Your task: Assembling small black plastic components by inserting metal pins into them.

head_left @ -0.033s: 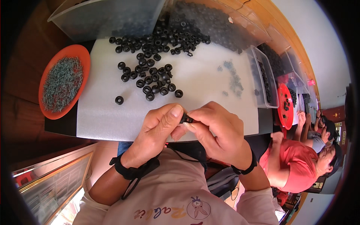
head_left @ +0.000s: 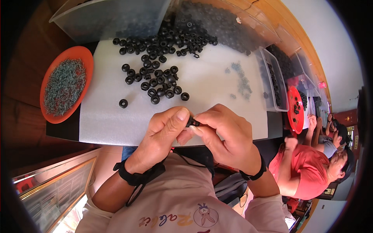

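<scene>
Just beyond the near edge of the white-covered table, my two hands meet over a small black plastic part [head_left: 192,122]. My left hand [head_left: 168,126] pinches it between thumb and fingers. From the other side, the thumb and forefinger of my right hand [head_left: 227,132] grip its right end. Most of the part is hidden by fingertips, so its exact shape is unclear. Beyond my hands lie several loose black round pieces with holes [head_left: 154,82], like ball-shaped cord locks. One such piece [head_left: 123,103] sits apart at the left.
On the left, an orange-red plate [head_left: 90,64] holds many tiny grey pieces, perhaps springs. More tiny grey pieces [head_left: 243,79] lie at the right of the white sheet [head_left: 105,124]. Clear plastic bins [head_left: 112,17] of black parts line the back. A person [head_left: 307,167] sits at the right.
</scene>
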A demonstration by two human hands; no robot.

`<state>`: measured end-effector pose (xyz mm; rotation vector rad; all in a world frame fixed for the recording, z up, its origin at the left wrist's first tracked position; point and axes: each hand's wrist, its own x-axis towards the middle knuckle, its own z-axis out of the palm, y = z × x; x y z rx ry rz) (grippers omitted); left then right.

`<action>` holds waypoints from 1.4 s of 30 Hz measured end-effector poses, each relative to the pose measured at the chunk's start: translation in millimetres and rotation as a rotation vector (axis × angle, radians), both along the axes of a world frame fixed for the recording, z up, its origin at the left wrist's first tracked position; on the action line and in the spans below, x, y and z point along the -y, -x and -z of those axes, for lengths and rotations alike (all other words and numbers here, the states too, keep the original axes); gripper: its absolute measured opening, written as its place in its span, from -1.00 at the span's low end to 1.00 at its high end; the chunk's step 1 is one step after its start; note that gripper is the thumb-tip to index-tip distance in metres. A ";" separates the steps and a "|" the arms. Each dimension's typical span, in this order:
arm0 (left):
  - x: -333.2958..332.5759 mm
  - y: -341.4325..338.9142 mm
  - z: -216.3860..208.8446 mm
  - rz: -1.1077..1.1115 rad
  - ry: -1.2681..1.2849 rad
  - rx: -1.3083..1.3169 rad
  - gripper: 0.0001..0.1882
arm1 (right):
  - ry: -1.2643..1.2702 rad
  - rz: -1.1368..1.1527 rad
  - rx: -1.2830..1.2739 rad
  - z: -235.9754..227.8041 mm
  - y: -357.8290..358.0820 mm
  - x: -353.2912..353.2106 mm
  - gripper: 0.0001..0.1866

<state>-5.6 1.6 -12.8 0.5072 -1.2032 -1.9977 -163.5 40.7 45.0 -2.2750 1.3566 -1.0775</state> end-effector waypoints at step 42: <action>-4.1 -5.1 -2.7 0.030 0.008 0.036 -0.54 | -0.035 -0.036 -0.107 -8.4 11.1 -13.1 -0.78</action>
